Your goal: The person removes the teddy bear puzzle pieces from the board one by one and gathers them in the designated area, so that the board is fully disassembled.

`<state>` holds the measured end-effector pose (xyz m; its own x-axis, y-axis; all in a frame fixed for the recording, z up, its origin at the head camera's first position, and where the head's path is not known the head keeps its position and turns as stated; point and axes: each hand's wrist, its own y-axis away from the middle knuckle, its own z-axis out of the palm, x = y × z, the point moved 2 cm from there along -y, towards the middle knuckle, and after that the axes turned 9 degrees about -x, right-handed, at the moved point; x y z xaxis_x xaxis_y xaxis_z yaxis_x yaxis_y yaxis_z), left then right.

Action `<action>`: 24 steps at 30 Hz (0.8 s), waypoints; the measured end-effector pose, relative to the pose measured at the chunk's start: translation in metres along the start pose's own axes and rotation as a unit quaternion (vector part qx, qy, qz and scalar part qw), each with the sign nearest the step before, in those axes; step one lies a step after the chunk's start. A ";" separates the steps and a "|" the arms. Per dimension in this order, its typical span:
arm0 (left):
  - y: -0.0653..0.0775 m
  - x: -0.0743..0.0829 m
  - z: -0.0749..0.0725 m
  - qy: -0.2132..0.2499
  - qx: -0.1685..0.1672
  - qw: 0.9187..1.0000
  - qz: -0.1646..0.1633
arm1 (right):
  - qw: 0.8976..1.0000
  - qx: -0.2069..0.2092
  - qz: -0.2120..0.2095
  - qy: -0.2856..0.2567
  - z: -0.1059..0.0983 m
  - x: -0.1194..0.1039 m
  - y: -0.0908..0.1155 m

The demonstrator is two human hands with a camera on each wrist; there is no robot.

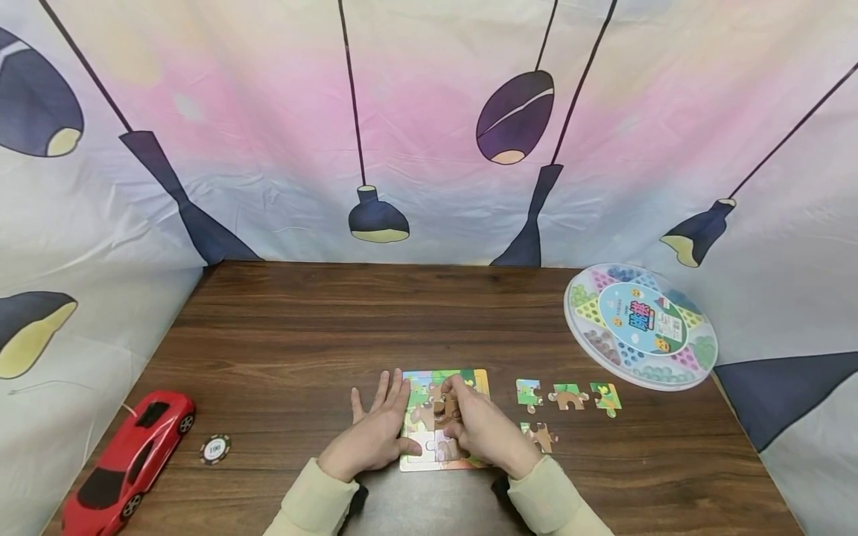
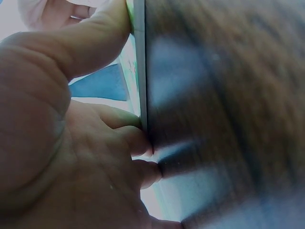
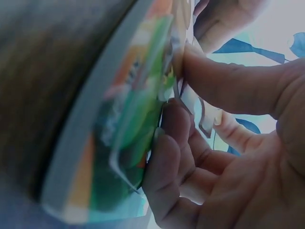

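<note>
A jigsaw puzzle board (image 1: 445, 467) with a brown cartoon animal picture lies in front of me, most of its pieces in the frame. My left hand (image 1: 375, 435) lies along the board's left side with its fingers spread and straight. In the left wrist view the left thumb (image 2: 102, 40) rests on the board's edge and the fingertips touch the table. Over the board's right half, my right hand (image 1: 488, 428) pinches a puzzle piece (image 3: 207, 121) between thumb and curled fingers. The piece is tilted, and the hand partly hides it from the head view.
Several loose puzzle pieces (image 1: 570, 397) lie on the wooden table (image 1: 322, 320) right of the board. A round Chinese checkers set (image 1: 590, 339) stands at the back right. On the left are a red toy car (image 1: 127, 465) and a poker chip (image 1: 215, 449). Printed cloth (image 1: 281, 149) encloses the table.
</note>
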<state>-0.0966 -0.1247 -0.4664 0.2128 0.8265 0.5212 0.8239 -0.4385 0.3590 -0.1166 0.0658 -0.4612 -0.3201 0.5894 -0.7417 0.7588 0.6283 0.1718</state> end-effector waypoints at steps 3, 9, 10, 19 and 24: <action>0.000 0.000 0.000 -0.001 0.001 1.000 0.002 | 1.000 -0.003 -0.001 -0.011 0.001 0.000 0.001; 0.001 0.000 0.000 -0.006 0.006 1.000 0.004 | 1.000 0.011 -0.020 0.015 0.001 0.000 0.005; 0.001 0.000 0.001 -0.006 0.006 1.000 0.004 | 0.999 0.014 -0.025 0.019 0.001 0.000 0.005; 0.000 0.000 0.001 -0.005 0.003 1.000 0.004 | 0.999 0.021 -0.043 0.020 0.001 0.001 0.008; 0.000 0.000 0.000 -0.005 0.000 1.000 0.006 | 0.999 0.019 -0.033 0.010 0.002 0.001 0.008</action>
<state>-0.0965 -0.1248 -0.4661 0.2282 0.8239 0.5187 0.8214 -0.4490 0.3518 -0.1093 0.0700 -0.4618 -0.3806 0.5572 -0.7380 0.7568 0.6464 0.0977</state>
